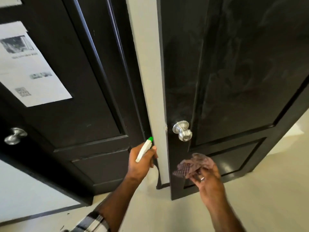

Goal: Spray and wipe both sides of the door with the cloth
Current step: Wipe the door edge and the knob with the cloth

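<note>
At the bottom edge of the frame a plaid sleeve cuff [95, 221] in black and white covers the left forearm. Above it, the left hand [139, 162] curls round the neck of a spray bottle [145, 149], its grip wrapped tight on the white plastic trigger head with a green nozzle tip pointing up toward the pale strip of wall [147, 72] between two doors. The rounded bottle body shows pale and translucent below the fist; how much liquid it holds cannot be told.

At lower right, the right hand [208, 177], a ring on one finger, pinches a crumpled cloth [194, 164], a soft, reddish-brown weave with lighter stripes, bunched in folds. The cloth is held just in front of the lower panel of the right-hand door [242, 72]; whether it touches cannot be told.

That door is black, panelled, glossy in the lower panel and smeared with dull swirling streaks across the upper one. A round brushed-metal knob [182, 132] stands out near its left edge.

At left, a second black panelled door [80, 101] carries a white printed paper sheet [28, 67] and another metal knob [15, 136]. The floor [259, 190] is pale and smooth.
</note>
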`<state>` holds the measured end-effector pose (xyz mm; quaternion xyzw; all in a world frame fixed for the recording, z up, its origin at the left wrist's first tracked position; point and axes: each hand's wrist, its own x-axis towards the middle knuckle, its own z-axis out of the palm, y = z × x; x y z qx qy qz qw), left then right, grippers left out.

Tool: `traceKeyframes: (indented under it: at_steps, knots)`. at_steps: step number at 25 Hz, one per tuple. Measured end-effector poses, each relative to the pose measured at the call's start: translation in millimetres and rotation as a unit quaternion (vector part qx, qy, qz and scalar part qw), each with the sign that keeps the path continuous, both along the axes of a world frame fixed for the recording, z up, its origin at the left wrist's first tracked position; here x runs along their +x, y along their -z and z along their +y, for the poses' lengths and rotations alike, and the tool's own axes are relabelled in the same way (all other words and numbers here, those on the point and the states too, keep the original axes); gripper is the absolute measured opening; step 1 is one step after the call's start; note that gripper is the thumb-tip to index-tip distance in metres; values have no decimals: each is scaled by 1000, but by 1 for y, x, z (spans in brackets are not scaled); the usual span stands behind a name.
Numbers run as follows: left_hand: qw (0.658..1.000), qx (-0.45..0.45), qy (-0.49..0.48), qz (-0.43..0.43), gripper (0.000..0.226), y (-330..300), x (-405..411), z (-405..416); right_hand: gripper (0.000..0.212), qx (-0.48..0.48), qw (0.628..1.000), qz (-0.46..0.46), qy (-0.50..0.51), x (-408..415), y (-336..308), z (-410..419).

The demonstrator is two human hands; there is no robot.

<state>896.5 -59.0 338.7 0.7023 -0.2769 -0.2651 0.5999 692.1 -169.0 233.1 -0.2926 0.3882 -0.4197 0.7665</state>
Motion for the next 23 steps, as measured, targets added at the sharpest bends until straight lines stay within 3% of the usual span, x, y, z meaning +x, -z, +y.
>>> traceKeyframes:
  at_steps: [6, 9, 13, 19, 23]
  knots:
    - [989, 48, 139, -11, 18, -25, -53, -23, 51, 138, 978, -146, 51, -63, -55, -37]
    - [976, 72, 206, -20, 2, -31, -78, -30, 53, 154, 971, -179, 21, -71, -67, -42]
    - [949, 123, 281, -75, 16, -18, -97, -40, 55, 134, 979, -153, -35, -68, -66, -37]
    - [895, 195, 358, -182, 32, 5, -81, -61, 48, 112, 989, -94, 1, -63, -67, -34]
    - [903, 179, 375, -108, 26, 17, -41, -74, 34, 35, 998, 31, 28, -43, -55, -36]
